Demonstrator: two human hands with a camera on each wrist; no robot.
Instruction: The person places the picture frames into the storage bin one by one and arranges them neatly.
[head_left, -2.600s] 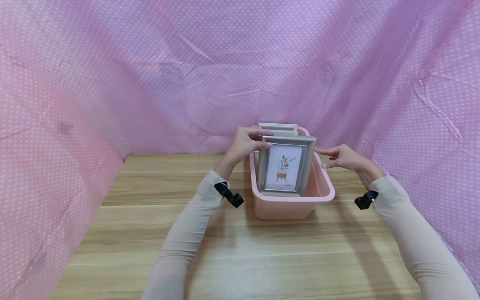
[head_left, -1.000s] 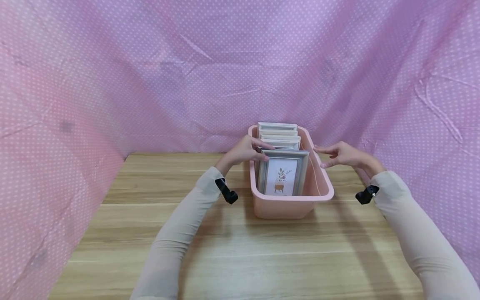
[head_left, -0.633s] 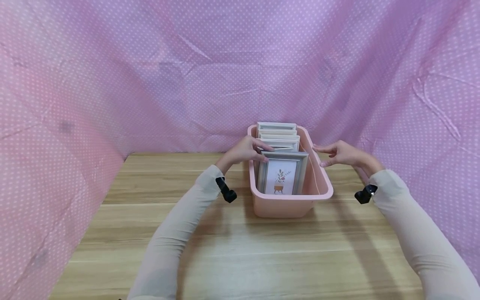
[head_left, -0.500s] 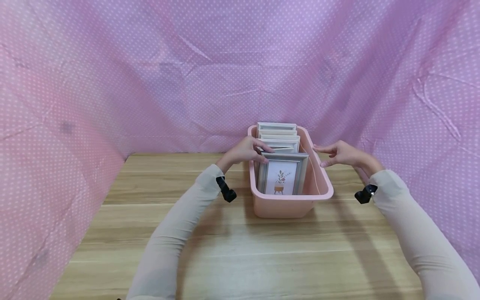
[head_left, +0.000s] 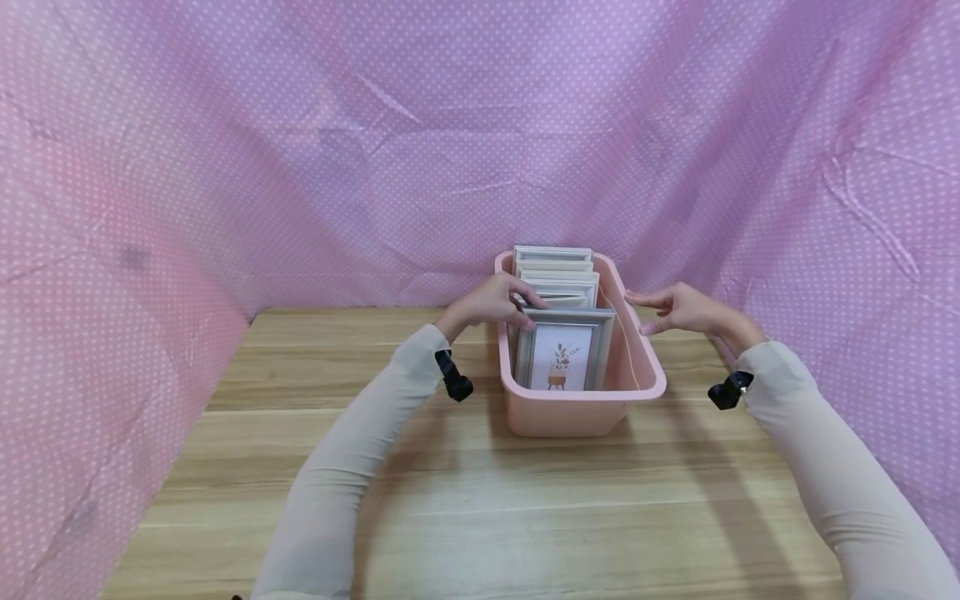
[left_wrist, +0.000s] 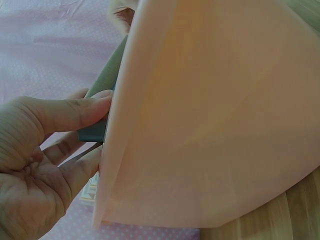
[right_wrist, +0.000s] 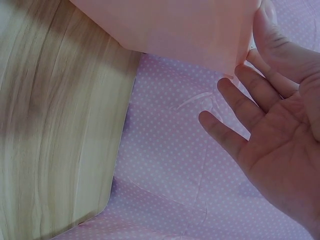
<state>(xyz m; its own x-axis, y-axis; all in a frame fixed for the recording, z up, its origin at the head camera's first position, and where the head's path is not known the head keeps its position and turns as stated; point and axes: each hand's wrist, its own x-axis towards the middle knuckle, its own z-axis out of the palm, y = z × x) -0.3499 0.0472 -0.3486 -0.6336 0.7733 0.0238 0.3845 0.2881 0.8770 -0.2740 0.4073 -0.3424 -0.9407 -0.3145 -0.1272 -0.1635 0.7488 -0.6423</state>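
A silver picture frame (head_left: 561, 354) with a potted-plant print stands in the pink plastic bin (head_left: 570, 419), facing me. My left hand (head_left: 491, 300) pinches this frame at its upper left corner, thumb in front and fingers behind. In the left wrist view the bin's wall (left_wrist: 210, 115) hides most of the frame. Several light-coloured picture frames (head_left: 555, 253) stand in a row behind it. At the bin's right rim, my right hand (head_left: 686, 308) touches the edge with thumb and forefinger; the right wrist view has its other fingers (right_wrist: 240, 105) loosely extended.
The bin stands on a wood-grain table (head_left: 480, 517), toward its back edge. Pink dotted cloth (head_left: 450, 150) hangs behind and at both sides. Inside the bin, a gap runs along the right wall, where a thin cord (head_left: 628, 350) lies.
The silver picture frame has come down into the bin and slightly toward me with my left hand, uncovering the frames behind. My right hand has stayed at the rim.
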